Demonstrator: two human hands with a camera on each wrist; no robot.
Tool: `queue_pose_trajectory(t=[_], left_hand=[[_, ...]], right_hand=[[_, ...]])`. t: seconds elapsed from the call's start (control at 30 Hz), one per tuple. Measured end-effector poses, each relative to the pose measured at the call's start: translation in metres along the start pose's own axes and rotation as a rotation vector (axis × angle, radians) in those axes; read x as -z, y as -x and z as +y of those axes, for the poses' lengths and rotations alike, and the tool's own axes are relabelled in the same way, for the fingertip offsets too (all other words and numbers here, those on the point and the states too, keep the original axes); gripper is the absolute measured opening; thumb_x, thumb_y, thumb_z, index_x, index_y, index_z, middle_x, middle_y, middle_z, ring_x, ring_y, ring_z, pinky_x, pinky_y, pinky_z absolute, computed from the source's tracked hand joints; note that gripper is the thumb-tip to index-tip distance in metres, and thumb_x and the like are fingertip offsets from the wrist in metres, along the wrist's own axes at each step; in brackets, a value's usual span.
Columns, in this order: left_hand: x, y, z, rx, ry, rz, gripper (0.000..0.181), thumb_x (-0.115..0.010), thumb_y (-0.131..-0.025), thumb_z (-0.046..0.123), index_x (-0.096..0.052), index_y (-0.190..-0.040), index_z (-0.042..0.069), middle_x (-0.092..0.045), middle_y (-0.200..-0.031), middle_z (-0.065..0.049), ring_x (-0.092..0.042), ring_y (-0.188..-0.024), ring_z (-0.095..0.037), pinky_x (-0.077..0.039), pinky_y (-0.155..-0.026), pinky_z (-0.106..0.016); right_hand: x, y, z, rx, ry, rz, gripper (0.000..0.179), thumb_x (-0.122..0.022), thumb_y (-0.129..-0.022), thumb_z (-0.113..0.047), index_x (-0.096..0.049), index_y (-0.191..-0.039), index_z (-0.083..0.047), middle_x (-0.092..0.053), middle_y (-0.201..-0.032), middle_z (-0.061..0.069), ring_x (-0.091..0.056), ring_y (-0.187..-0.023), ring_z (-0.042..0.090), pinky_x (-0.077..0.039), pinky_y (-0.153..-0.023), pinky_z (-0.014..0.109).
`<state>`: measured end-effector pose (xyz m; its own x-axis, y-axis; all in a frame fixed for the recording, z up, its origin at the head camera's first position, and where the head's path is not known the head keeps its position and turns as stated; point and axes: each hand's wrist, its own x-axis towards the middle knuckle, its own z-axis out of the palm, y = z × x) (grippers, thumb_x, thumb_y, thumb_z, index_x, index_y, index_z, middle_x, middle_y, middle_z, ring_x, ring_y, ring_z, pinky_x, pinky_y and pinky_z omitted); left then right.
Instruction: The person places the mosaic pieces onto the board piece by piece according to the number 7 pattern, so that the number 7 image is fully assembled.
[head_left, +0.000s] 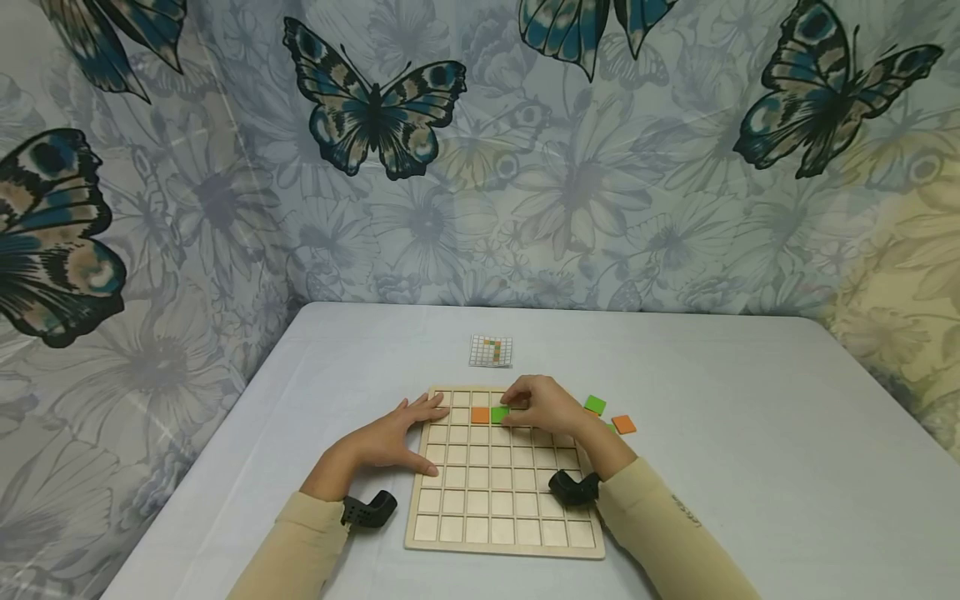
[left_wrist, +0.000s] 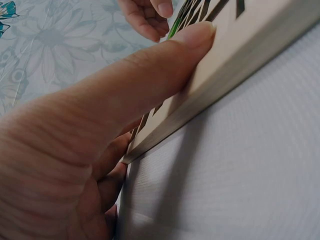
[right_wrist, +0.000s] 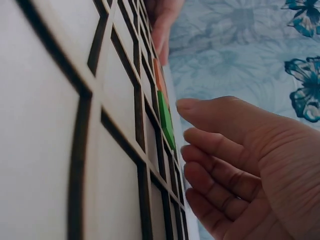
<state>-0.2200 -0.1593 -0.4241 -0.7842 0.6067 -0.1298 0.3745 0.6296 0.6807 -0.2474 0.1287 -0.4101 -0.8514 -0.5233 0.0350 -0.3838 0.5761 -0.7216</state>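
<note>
A wooden grid board [head_left: 504, 552] lies on the table with an orange tile [head_left: 480, 415] and a green tile [head_left: 498, 414] side by side in its upper part. My left hand [head_left: 386, 437] rests on the board's left edge, fingers spread; the left wrist view has its thumb [left_wrist: 165, 57] on the wooden frame. Just over the green tile is my right hand [head_left: 546, 406]. In the right wrist view, the right hand's fingers [right_wrist: 215, 107] are loosely bent beside the green tile [right_wrist: 165, 120], with nothing between them.
Behind the board lies a small pattern card [head_left: 491, 351] with a coloured grid. Right of the board are loose tiles, among them a green tile [head_left: 595, 405] and an orange tile [head_left: 624, 424], some partly hidden by the right forearm. A butterfly-print cloth [head_left: 480, 233] hangs behind the white table [head_left: 750, 467].
</note>
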Motion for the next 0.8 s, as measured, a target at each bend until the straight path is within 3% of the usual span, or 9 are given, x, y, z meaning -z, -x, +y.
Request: queue_pose_trajectory(t=[0.2, 0.6, 0.8], left_hand=[[0.000, -0.001, -0.001, -0.008, -0.003, 0.002, 0.089, -0.081, -0.068, 0.038, -0.039, -0.143, 0.016, -0.014, -0.157, -0.003, -0.003, -0.146, -0.030, -0.001, -0.118, -0.053], [-0.001, 0.000, -0.001, -0.004, 0.000, 0.001, 0.090, -0.082, -0.067, 0.039, -0.039, -0.143, 0.017, -0.013, -0.158, -0.003, -0.003, -0.146, -0.029, -0.001, -0.118, -0.054], [-0.001, 0.000, -0.001, 0.001, 0.005, 0.002, 0.090, -0.082, -0.067, 0.039, -0.038, -0.143, 0.017, -0.013, -0.158, -0.003, -0.003, -0.146, -0.028, -0.001, -0.118, -0.054]], right_hand=[[0.010, 0.009, 0.003, -0.014, 0.019, 0.009, 0.026, -0.071, -0.082, -0.018, -0.066, -0.104, -0.004, -0.066, -0.104, 0.008, -0.060, -0.101, 0.027, -0.052, -0.087, 0.040], [0.032, 0.033, 0.017, -0.079, 0.050, 0.058, 0.027, -0.073, -0.081, -0.020, -0.068, -0.104, -0.006, -0.065, -0.103, 0.006, -0.060, -0.100, 0.025, -0.051, -0.088, 0.044], [0.040, 0.046, 0.024, -0.058, 0.072, 0.069, 0.027, -0.072, -0.081, -0.021, -0.068, -0.103, -0.005, -0.065, -0.103, 0.007, -0.059, -0.098, 0.025, -0.052, -0.085, 0.042]])
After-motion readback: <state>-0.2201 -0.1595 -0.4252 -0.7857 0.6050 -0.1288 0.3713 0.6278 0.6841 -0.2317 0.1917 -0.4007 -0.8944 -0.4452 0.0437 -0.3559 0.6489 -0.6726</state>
